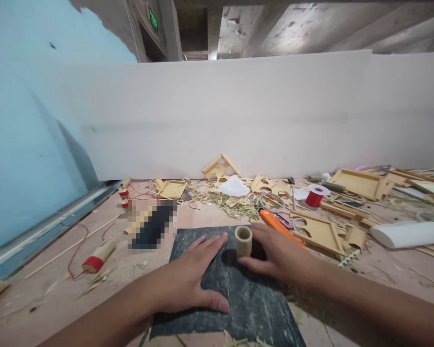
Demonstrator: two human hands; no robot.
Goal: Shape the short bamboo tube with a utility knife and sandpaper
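A dark, scuffed sheet lies flat on the table in front of me. My left hand rests on its left part, palm down, with the thumb spread away from the fingers. A short, hollow bamboo tube stands upright on the sheet, its open end facing up. My right hand holds the tube from the right side, the thumb at its lower front and the fingers behind it. The right fingertips are partly hidden by the tube.
Behind the sheet lie an orange cutter, wood shavings and a red ribbon spool. Wooden trays and a white roll are at right. A red-ended bamboo piece with red string lies left. A white panel stands behind.
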